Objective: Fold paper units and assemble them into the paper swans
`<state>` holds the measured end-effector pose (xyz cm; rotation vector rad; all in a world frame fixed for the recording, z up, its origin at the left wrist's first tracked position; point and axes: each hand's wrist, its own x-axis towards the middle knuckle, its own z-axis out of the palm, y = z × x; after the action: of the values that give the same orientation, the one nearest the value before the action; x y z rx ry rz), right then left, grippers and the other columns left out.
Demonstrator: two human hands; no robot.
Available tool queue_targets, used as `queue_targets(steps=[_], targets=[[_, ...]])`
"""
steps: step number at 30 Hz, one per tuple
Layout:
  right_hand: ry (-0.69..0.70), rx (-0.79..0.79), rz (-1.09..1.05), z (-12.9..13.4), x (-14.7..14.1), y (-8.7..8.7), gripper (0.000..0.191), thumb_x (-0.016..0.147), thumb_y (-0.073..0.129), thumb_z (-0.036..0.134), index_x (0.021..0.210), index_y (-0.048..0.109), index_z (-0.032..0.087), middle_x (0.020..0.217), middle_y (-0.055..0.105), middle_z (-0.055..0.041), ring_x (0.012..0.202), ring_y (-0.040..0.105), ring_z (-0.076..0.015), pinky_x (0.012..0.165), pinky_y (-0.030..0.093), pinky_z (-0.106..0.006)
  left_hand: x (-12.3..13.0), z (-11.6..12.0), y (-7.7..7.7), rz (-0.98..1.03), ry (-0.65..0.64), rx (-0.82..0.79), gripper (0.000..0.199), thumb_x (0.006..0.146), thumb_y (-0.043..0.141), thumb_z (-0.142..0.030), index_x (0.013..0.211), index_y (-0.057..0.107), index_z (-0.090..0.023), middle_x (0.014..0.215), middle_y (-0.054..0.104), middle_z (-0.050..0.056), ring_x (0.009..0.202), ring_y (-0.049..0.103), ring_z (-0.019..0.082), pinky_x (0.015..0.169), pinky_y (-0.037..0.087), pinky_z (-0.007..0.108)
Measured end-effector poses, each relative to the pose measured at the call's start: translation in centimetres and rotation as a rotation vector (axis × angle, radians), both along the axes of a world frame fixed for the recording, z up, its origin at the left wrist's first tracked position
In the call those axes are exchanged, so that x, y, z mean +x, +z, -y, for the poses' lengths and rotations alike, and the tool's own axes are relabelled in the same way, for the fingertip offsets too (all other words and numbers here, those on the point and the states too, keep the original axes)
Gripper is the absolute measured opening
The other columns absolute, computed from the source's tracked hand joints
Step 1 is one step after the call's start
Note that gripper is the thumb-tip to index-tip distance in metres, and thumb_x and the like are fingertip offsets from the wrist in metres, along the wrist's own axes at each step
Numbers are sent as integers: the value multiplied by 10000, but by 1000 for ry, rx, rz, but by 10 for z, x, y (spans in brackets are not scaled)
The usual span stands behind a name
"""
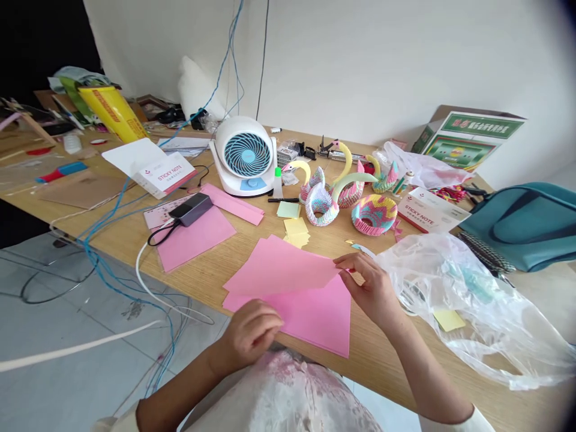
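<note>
Head view: pinching smooth pink paper (288,264) by its corner with right hand (369,285), left hand (252,333) closed near bench (372,373) edge.

The fingers (345,266) of the right hand (372,289) pinch a corner of a pink sheet (283,267), raised over more pink paper (321,321) on the wooden surface (366,366); the left hand (252,333) curls at the near edge. Swan figures (351,193) stand beyond.

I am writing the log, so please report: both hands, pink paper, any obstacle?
Right hand pinching lifted pink sheet by corner; more pink paper beneath. Left hand curled at paper's near edge, contact unclear. Plastic bag beside right forearm, off paper.
</note>
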<state>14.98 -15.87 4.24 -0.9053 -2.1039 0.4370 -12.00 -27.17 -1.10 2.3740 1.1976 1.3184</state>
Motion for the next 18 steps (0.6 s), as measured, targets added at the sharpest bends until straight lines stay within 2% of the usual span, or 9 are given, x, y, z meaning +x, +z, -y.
queue_targets(steps=[2, 4, 6, 9, 13, 16, 18], targets=[[-20, -22, 6, -3, -4, 8, 99, 967, 550, 275, 950, 642, 242, 897, 720, -46, 819, 681, -200, 724, 549, -333, 7, -2, -3, -82, -122, -34, 217, 889, 526, -75, 1018, 648, -200, 909, 713, 66, 869, 636, 168, 807, 520, 301], [-90, -39, 3, -5, -5, 11, 138, 959, 567, 343, 910, 644, 240, 817, 714, -30, 721, 677, -182, 661, 541, -298, 11, -8, -7, -139, -104, -98, 182, 913, 534, -132, 1022, 667, -190, 994, 721, 86, 973, 639, 190, 891, 513, 339], [-183, -48, -22, -7, -2, 11, 198, 937, 593, 404, 848, 636, 232, 746, 700, -18, 664, 670, -175, 616, 524, -275, 11, -15, -13, -177, -33, -154, 174, 934, 530, -179, 1018, 683, -191, 1069, 714, 95, 1054, 627, 206, 950, 495, 372], [-298, -116, -84, -9, 7, 5, 257, 893, 644, 457, 811, 633, 214, 718, 702, -19, 653, 674, -176, 588, 504, -259, 1, -22, -22, -197, 107, -204, 199, 958, 498, -192, 1019, 687, -196, 1103, 701, 90, 1056, 620, 202, 939, 494, 378], [-326, -276, -268, -11, 25, -5, 299, 844, 698, 483, 815, 631, 193, 701, 694, -33, 625, 652, -176, 551, 498, -261, -28, -28, -28, -230, 320, -241, 212, 956, 485, -199, 1075, 659, -202, 1102, 681, 83, 1045, 605, 211, 925, 490, 377], [-411, -334, -476, -10, 41, -10, 327, 769, 775, 477, 774, 626, 186, 670, 672, -16, 597, 623, -157, 555, 514, -259, -49, -33, -24, -343, 592, -332, 267, 918, 551, -285, 1148, 622, -168, 1085, 657, 118, 1015, 591, 263, 924, 486, 422], [-510, -309, -644, -6, 55, -12, 347, 707, 828, 458, 744, 617, 185, 681, 669, 1, 597, 612, -140, 584, 535, -257, -54, -37, -15, -457, 763, -462, 370, 895, 588, -409, 1144, 614, -137, 1067, 636, 149, 1002, 582, 302, 904, 485, 436]])
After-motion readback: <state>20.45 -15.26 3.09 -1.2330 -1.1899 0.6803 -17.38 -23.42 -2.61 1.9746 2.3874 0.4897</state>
